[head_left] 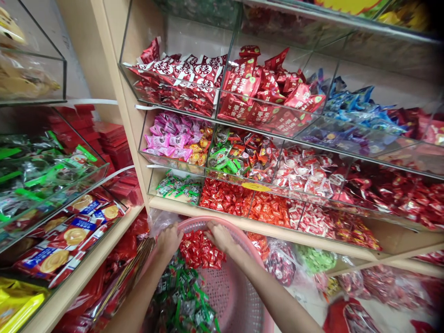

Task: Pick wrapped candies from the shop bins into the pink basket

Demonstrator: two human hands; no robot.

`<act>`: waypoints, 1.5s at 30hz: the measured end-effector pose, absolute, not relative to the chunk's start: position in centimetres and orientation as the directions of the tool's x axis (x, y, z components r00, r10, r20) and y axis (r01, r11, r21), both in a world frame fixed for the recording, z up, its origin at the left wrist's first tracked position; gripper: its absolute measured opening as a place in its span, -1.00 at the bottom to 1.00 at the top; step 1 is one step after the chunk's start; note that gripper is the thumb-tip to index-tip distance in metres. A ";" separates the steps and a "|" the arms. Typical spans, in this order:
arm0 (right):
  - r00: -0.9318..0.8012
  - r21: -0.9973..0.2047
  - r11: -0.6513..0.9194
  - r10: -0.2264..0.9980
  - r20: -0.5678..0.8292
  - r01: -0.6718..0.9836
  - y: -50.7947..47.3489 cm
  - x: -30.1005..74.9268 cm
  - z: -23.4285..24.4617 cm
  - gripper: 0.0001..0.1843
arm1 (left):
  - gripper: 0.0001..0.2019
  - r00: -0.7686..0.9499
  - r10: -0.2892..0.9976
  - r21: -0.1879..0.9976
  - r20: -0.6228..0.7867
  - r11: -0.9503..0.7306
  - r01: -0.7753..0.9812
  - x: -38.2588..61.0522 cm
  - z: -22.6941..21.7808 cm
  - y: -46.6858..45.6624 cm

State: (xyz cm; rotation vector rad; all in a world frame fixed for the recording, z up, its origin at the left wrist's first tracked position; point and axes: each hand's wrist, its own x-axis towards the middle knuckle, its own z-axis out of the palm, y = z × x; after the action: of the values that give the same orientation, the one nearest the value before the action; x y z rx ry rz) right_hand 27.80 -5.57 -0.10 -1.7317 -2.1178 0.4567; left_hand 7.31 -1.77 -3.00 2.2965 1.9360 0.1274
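A round pink plastic basket (255, 259) with a perforated wall stands below the shelf. Small red-wrapped candies (201, 249) are heaped against its far side, between my two hands. Green-and-dark wrapped candies (183, 296) fill its near left part. My left hand (169, 243) is at the far left rim with its fingers curled, beside a clear plastic bag (161, 219). My right hand (220, 237) is at the far rim, fingers curled down by the red candies. What either hand grips is hidden.
A shelf rack with clear bins (183, 189) of wrapped sweets rises ahead. On the left, another shelf holds biscuit packs (74, 233) and green packets (45, 175). Bagged candies (280, 261) lie on the floor at right, and red packaging (125, 249) sits under the left shelf.
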 end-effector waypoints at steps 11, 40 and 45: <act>0.033 -0.081 -0.030 0.999 0.037 0.996 0.8 33.7 8.1 -0.33 | -0.65 0.167 0.986 0.171 -0.013 -0.162 0.972 7.3 -2.4 -2.0; 0.105 -0.795 0.168 0.955 0.279 0.582 0.1 33.0 7.3 -0.62 | -0.63 0.160 0.987 0.153 -0.017 -0.156 0.976 7.3 -2.8 -1.7; 0.017 -0.994 -0.038 0.999 -0.036 0.107 -3.2 28.6 2.9 -0.61 | -0.61 0.162 0.987 0.159 -0.009 -0.159 0.974 7.2 -3.0 -1.8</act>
State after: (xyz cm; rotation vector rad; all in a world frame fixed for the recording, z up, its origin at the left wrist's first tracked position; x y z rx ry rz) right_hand 28.59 -3.23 2.94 -1.3226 -1.2591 1.1730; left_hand 7.25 -1.77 -2.96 2.2943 1.9493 0.1453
